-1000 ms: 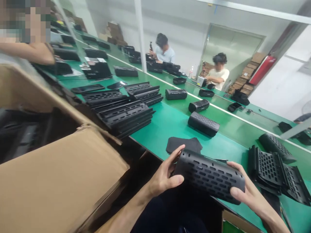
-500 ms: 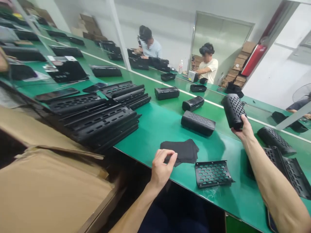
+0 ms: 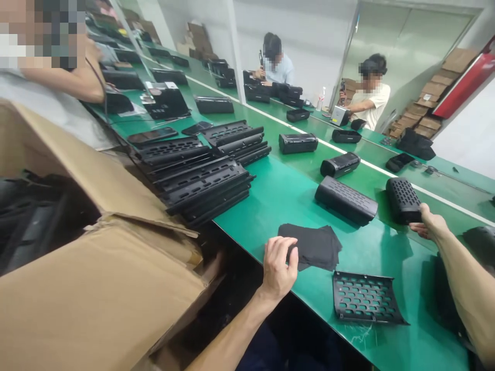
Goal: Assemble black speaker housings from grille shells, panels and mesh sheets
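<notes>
My right hand point(image 3: 433, 222) grips the near end of a black perforated speaker housing point(image 3: 402, 198), low at the green tabletop; whether it rests on it I cannot tell. My left hand point(image 3: 280, 265) is at the near edge of a fanned stack of thin black sheets point(image 3: 313, 246). Its fingers are curved, with a gap between thumb and fingertips and nothing seen between them. To the right of the sheets lies a curved black grille panel point(image 3: 365, 298), hollow side up. Another black perforated housing point(image 3: 345, 200) lies beyond the sheets.
Black grille panels point(image 3: 204, 180) are piled on the left. An open cardboard box point(image 3: 96, 299) stands at the near left, by the table edge. More housings point(image 3: 297, 143) line the green table point(image 3: 266, 190). Co-workers sit across the table, and one person is at the left.
My right hand has lowered the housing from mid-air to the tabletop. The left thumb and fingers have parted slightly. The view has swung left, bringing a person and the box's inside into sight.
</notes>
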Available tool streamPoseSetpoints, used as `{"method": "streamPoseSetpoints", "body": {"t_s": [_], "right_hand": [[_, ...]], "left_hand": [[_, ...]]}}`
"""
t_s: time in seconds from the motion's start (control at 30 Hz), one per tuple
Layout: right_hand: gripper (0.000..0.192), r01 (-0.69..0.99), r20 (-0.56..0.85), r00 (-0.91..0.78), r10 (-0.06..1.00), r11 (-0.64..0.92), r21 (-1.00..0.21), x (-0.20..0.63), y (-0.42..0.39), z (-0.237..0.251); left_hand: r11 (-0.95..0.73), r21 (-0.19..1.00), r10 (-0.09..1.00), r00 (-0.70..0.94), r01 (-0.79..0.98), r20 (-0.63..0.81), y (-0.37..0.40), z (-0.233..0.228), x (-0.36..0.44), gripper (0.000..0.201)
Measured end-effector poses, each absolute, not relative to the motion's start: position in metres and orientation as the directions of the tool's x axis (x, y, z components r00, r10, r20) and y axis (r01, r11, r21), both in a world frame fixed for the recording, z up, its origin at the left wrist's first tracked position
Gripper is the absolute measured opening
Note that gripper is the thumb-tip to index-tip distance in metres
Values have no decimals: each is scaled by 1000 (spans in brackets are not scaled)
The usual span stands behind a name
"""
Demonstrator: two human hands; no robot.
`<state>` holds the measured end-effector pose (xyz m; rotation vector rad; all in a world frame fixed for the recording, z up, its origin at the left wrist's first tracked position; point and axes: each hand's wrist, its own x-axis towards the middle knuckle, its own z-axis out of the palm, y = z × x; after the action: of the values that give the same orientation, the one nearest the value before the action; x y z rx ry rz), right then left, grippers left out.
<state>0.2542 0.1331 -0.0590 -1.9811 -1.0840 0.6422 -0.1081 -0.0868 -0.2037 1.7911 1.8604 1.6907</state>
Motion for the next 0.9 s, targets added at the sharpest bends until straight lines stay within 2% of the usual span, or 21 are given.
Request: {"method": "streamPoseSetpoints", "body": {"t_s": [0.07, 0.17, 0.37, 0.5, 0.57, 0.63, 0.7, 0.77, 0.9], "right_hand": [[38, 491, -49, 583, 811, -400, -774, 251, 122, -55], [50, 529, -1, 615, 788, -414, -741, 240, 107, -60], [36, 587, 28, 585, 811, -400, -704, 229, 115, -80], [33, 673, 88, 523, 848, -347, -653, 214, 107, -70], [32, 755, 148, 430, 891, -264, -600, 196, 88, -67], [34, 834, 169, 254, 952, -127, -537, 172, 61, -73], [39, 871, 92, 4, 996, 41, -490, 143, 33, -88], [40, 879, 0, -170, 985, 151, -453, 115, 14, -108], [28, 889, -99, -253, 962, 191, -416, 82, 9, -131]], "left_hand": [[-269, 693, 717, -342, 668, 608, -87, -205, -108, 19], [-286, 673, 694, -336, 682, 637, -87, -208, -109, 16], [-313, 574, 640, -279, 757, 716, -83, -212, -111, 15], [-290, 567, 611, -307, 771, 729, -84, -211, -108, 16], [-266, 590, 608, -343, 762, 716, -83, -210, -106, 18], [-243, 613, 616, -369, 751, 696, -82, -208, -103, 20], [-223, 627, 636, -377, 746, 674, -81, -207, -101, 20], [-195, 633, 665, -373, 749, 647, -80, -205, -100, 20], [-117, 642, 718, -382, 758, 582, -79, -206, -99, 21]]}}
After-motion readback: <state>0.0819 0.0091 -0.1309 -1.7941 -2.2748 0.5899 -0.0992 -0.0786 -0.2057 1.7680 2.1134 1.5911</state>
